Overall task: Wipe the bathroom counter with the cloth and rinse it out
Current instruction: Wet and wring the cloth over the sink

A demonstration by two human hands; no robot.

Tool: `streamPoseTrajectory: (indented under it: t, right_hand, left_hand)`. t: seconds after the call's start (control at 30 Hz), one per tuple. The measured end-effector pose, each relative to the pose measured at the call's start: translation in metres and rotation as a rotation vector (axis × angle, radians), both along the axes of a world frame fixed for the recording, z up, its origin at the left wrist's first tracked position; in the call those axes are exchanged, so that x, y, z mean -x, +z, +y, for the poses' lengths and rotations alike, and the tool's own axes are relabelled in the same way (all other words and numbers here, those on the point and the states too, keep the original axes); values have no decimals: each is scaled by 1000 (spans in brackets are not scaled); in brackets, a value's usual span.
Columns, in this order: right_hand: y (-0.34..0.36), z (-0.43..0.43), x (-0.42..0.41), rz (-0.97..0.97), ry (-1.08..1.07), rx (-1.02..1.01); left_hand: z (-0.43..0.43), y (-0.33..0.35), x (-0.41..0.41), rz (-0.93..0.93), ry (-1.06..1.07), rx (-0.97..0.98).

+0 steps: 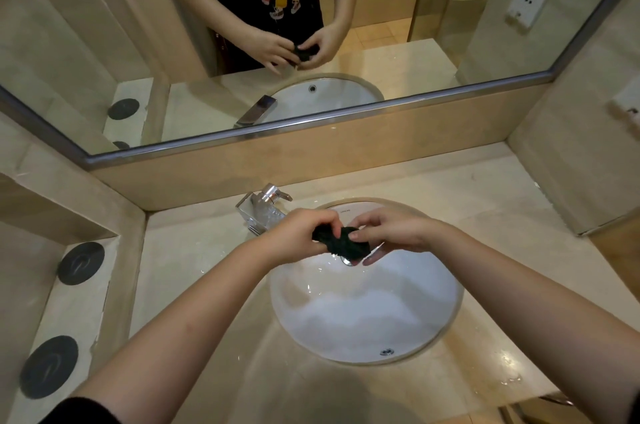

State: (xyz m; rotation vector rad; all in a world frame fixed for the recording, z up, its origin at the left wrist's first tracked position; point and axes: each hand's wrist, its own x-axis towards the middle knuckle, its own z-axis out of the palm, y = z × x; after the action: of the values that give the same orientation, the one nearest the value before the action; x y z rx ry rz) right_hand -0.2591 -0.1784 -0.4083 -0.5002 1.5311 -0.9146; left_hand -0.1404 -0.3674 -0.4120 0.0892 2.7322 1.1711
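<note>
Fingers first: the left hand (298,233) is curled tight round one end of the dark cloth (346,241), knuckles up. The right hand (391,233) pinches the other end, thumb on top, with its lower fingers spread beneath the bundle. The cloth is bunched into a small wad between the two hands. It is held clear in the air at the centre of the frame, above the far part of the white sink basin (363,312) and just over the drain (347,261). Both forearms reach in from the bottom corners of the frame.

Just left of the left hand stands the chrome faucet (265,207), lever on top. Round the basin runs the beige stone counter (194,267), with water drops (510,379) glinting at lower right. Two black round discs (80,262) lie on the lower ledge at far left. Across the top of the frame, the mirror (485,25) shows both hands on the cloth.
</note>
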Motion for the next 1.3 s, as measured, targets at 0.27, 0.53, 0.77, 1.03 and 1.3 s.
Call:
streamPoseTrajectory:
  t: [0.27, 0.53, 0.77, 1.03, 1.3]
  right_hand:
    - [-13, -9, -9, 328, 40, -28]
    - [-28, -10, -26, 1059, -1, 121]
    - [-46, -6, -31, 1533, 144, 394]
    - [-38, 1, -28, 1426, 152, 472]
    - [-9, 3, -24, 534, 35, 152]
  left_hand:
    - [1, -7, -2, -43, 65, 94]
    - [12, -27, -7, -291, 677, -586]
    - [11, -24, -5, -723, 724, -775]
    - [-7, -9, -3, -748, 367, -447]
    - [-2, -5, -4, -443, 185, -129]
